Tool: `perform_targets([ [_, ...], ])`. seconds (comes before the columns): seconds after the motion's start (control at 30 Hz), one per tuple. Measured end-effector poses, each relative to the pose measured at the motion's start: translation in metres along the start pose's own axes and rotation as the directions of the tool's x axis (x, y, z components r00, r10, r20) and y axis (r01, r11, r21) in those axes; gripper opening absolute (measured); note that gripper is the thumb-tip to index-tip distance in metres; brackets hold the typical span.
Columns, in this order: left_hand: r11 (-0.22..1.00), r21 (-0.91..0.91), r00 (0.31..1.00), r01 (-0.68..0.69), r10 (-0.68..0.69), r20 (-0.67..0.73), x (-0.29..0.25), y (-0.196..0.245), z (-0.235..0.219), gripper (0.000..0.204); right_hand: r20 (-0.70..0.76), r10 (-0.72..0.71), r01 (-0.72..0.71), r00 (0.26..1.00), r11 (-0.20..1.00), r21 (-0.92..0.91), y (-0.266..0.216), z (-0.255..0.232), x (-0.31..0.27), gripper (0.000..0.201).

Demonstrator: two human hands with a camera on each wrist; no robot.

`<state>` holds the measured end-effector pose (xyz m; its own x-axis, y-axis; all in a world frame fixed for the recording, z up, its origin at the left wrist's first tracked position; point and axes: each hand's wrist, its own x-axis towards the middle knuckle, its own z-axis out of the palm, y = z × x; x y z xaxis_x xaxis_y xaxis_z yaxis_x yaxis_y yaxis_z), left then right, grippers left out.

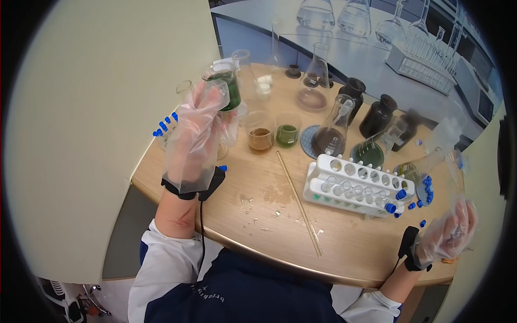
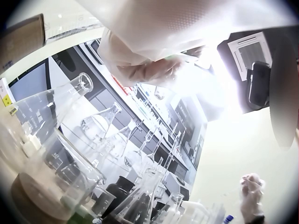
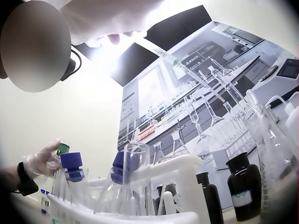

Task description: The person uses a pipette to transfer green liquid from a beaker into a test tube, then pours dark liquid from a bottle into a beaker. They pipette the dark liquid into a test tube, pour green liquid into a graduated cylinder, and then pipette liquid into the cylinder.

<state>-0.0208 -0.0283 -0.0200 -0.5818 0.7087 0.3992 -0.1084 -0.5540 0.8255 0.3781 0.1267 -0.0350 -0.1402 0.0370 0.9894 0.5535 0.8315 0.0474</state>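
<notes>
Raised over the left side of the table, my gloved left hand [image 1: 194, 129] grips a glass beaker [image 1: 231, 92] of dark green liquid. The same beaker [image 3: 63, 148] shows small in the right wrist view, with fingers around it. At the right edge of the table is my gloved right hand [image 1: 449, 231], its fingers curled. A slender clear tube [image 3: 196, 79] runs out from those fingertips in the right wrist view; I cannot tell what kind of tube it is. Below the left hand stand a cup of brown liquid [image 1: 261, 139] and one of green liquid [image 1: 287, 135].
A white test tube rack [image 1: 355, 188] stands right of centre, with blue caps [image 1: 427, 188] scattered beside it. A thin rod [image 1: 299, 204] lies on the wet tabletop. Flasks of dark liquid [image 1: 328, 139] and dark bottles [image 1: 378, 116] line the back.
</notes>
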Motion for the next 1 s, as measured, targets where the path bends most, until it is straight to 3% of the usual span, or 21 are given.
perform_targets([
  [0.13, 1.000, 0.000, 0.998, -0.011, 0.011, -0.054, -0.003, 0.003, 0.002, 0.039, 0.101, -0.033, 0.027, 0.994, 0.998, 0.059, -0.009, 0.006, 0.005, 0.022],
  [0.23, 0.999, 0.021, 0.998, -0.043, 0.044, -0.055, -0.005, 0.006, 0.001, 0.036, 0.181, -0.012, 0.013, 0.983, 1.000, -0.005, -0.017, 0.008, 0.007, 0.024],
  [0.3, 0.992, 0.080, 0.990, -0.100, 0.107, -0.093, -0.006, 0.006, 0.005, 0.040, 0.195, -0.037, 0.035, 0.980, 0.999, 0.015, -0.017, 0.010, 0.008, 0.026],
  [0.4, 0.976, 0.136, 0.983, -0.172, 0.179, -0.039, -0.009, 0.014, 0.003, 0.043, 0.215, -0.014, 0.007, 0.977, 0.999, 0.036, -0.017, 0.011, 0.007, 0.028],
  [0.7, 0.938, 0.274, 0.968, -0.214, 0.242, -0.071, -0.031, 0.047, -0.024, 0.036, 0.195, -0.027, 0.018, 0.980, 0.999, 0.048, -0.016, 0.012, 0.012, 0.023],
  [0.8, 0.945, 0.298, 0.948, -0.136, 0.211, -0.239, -0.037, 0.052, -0.041, 0.036, 0.202, 0.006, -0.008, 0.979, 1.000, 0.007, -0.017, 0.011, 0.009, 0.021],
  [0.9, 0.926, 0.370, 0.934, -0.071, 0.192, -0.301, -0.038, 0.059, -0.052, 0.037, 0.201, -0.018, 0.023, 0.979, 1.000, -0.020, -0.018, 0.013, 0.010, 0.022],
  [1.0, 0.923, 0.363, 0.943, -0.127, 0.226, -0.244, -0.037, 0.059, -0.072, 0.037, 0.212, -0.019, 0.019, 0.977, 1.000, 0.005, -0.017, 0.014, 0.009, 0.023],
])
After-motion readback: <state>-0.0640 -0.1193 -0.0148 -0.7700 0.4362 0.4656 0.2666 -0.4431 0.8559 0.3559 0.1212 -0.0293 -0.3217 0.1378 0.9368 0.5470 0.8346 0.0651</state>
